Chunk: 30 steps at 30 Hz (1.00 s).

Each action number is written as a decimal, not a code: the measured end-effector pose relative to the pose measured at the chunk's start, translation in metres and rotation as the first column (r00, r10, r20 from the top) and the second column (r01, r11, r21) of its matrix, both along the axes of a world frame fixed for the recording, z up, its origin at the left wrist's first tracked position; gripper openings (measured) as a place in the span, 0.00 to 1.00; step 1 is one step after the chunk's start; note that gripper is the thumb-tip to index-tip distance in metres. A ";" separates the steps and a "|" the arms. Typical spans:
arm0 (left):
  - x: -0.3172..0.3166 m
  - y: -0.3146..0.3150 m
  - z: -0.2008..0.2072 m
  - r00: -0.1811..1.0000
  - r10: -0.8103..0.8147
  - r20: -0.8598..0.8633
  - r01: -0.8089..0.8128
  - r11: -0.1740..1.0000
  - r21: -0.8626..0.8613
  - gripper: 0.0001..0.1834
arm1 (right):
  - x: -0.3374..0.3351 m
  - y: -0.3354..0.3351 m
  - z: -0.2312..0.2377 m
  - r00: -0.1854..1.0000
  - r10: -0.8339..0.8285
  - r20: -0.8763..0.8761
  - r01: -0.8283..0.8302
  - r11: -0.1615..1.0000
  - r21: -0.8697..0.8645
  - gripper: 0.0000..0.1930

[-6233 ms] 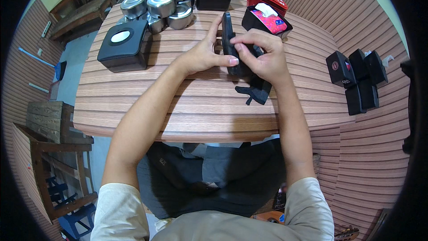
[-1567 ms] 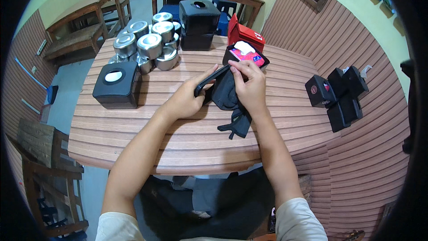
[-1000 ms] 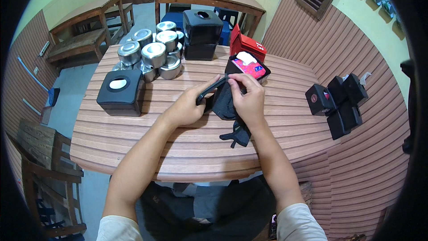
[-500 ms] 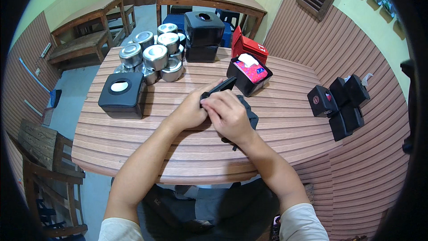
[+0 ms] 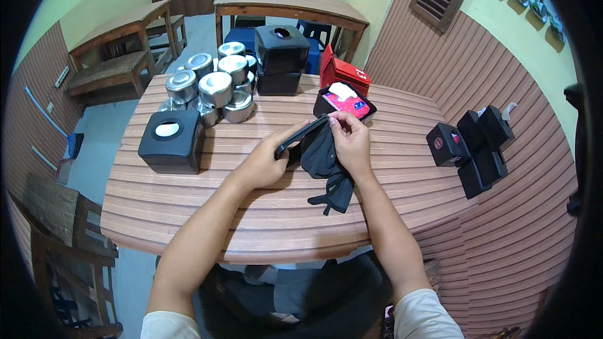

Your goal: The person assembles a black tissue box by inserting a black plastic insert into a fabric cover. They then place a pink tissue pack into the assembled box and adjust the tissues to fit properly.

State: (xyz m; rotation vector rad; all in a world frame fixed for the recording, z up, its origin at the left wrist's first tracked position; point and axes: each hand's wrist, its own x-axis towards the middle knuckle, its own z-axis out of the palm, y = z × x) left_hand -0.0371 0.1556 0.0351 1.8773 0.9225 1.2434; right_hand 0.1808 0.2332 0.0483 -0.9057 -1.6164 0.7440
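My left hand point(image 5: 260, 162) grips a thin black panel, seen nearly edge-on, that looks like a tissue box lid point(image 5: 304, 132). At the panel's far right end, the fingers of my right hand point(image 5: 353, 145) pinch a dark cloth point(image 5: 319, 156) against its edge. The cloth hangs in folds between my hands, its lower end near the tabletop. Just beyond my right hand stands a lidless black tissue box point(image 5: 323, 106) with a pink tissue pack point(image 5: 347, 105) in it, a white tissue poking out. The left fingertips are partly hidden behind the panel.
On the wooden table point(image 5: 188, 213) are a closed black tissue box point(image 5: 171, 144) at left, several stacked metal canisters point(image 5: 216, 90), two stacked black boxes point(image 5: 281, 56) and a red holder point(image 5: 345, 75). More black boxes point(image 5: 449, 144) sit by the right wall.
My right hand has moved right and away along the panel to its far end, drawing up the cloth, which was mostly hidden behind it. The panel has shifted slightly.
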 end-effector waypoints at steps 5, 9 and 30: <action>0.001 0.000 -0.002 0.995 -0.028 0.093 0.025 0.999 0.030 0.42 | -0.008 -0.006 -0.001 0.992 0.115 -0.055 -0.100 0.969 0.226 0.12; 0.002 -0.005 0.005 0.988 -0.148 -0.053 0.148 0.989 0.010 0.54 | -0.007 -0.013 0.008 0.999 -0.030 0.031 0.018 0.944 0.330 0.13; 0.011 -0.002 -0.012 0.978 0.176 0.113 -0.168 0.983 -0.078 0.19 | -0.030 -0.047 0.021 0.942 -0.099 0.320 -0.189 0.630 0.753 0.18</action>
